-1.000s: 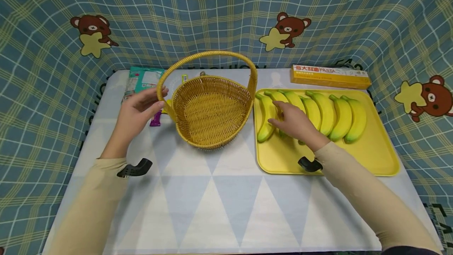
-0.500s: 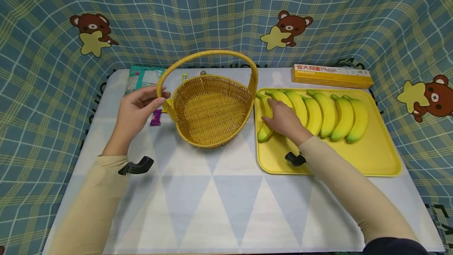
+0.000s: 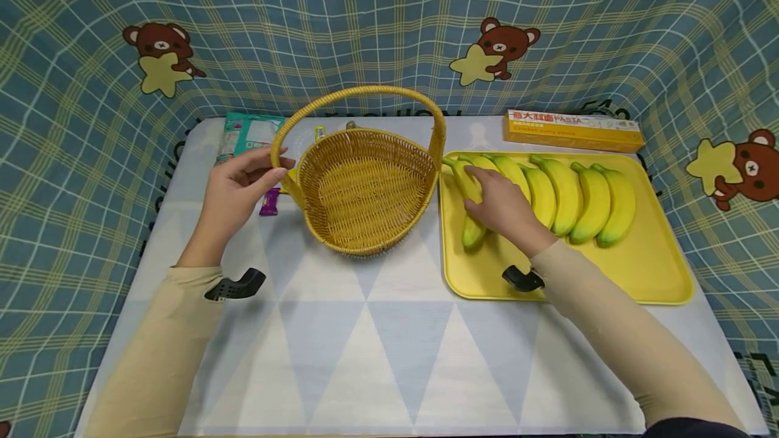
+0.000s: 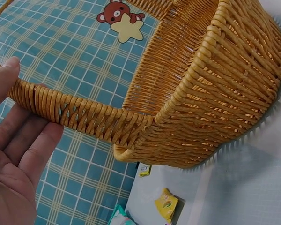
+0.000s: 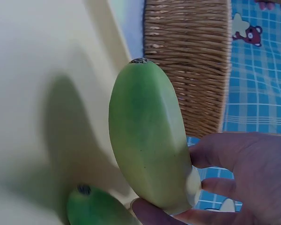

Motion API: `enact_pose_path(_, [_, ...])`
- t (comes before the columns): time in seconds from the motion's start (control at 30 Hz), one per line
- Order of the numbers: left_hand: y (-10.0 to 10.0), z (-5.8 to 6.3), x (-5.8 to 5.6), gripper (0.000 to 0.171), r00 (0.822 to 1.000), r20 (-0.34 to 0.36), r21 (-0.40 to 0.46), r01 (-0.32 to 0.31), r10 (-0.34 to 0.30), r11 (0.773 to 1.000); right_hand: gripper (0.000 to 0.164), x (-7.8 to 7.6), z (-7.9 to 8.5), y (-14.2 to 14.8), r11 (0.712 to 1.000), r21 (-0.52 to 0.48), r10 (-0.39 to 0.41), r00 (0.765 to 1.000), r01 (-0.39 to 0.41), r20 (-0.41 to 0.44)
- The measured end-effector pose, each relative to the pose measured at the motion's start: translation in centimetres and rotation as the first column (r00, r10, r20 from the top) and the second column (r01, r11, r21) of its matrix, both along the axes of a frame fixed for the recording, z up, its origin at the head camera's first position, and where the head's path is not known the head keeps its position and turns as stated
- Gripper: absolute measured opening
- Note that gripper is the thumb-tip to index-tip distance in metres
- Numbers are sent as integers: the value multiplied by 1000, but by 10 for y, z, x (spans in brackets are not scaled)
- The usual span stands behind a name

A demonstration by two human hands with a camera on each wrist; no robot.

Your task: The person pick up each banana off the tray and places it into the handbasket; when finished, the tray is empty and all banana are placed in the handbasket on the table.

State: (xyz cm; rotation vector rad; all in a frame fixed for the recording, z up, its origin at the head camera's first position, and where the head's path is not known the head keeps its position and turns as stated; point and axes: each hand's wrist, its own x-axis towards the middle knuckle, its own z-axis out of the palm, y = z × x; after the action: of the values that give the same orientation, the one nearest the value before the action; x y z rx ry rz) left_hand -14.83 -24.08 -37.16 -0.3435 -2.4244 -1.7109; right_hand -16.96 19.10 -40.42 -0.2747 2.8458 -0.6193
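Observation:
My left hand point(image 3: 234, 198) holds the handle of a yellow wicker basket point(image 3: 368, 198) at its left side. In the left wrist view the thumb lies on one side of the basket handle point(image 4: 84, 112) and the fingers on the other. Over the left end of a yellow tray point(image 3: 651, 272), my right hand point(image 3: 508, 205) pinches the leftmost banana point(image 3: 473, 234). The right wrist view shows this banana point(image 5: 147, 126) between thumb and fingers, tilted, its shadow on the tray beneath. Several more bananas point(image 3: 562, 195) lie in a row on the tray, some partly behind the hand.
A pasta box point(image 3: 573, 130) lies behind the tray. Left of the basket are a teal bag point(image 3: 249, 134) and a small purple packet point(image 3: 269, 202). A yellow packet point(image 4: 167, 205) lies near the basket. Plaid cloth point(image 3: 341, 32) hangs behind the table.
The right hand moved left onto the leftmost banana, took hold of it, then shifted slightly right with it; the banana's lower end has swung right. The left hand and basket have stayed put.

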Motion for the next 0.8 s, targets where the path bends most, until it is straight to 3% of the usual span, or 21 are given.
enact_pose_path(0.53, [0, -1, 0, 31, 1000, 6, -3, -12, 12, 1000, 61, 41, 66, 15, 994, 39, 105, 994, -104, -14])
enact_pose_path(0.67, [0, -1, 0, 31, 1000, 3, 1, -9, 9, 1000, 61, 43, 72, 3, 988, 13, 157, 988, -156, -13])
enact_pose_path(0.8, [1, -1, -1, 30, 1000, -3, 12, 5, -5, 1000, 61, 33, 69, -17, 980, -25, 195, 980, -197, -49])
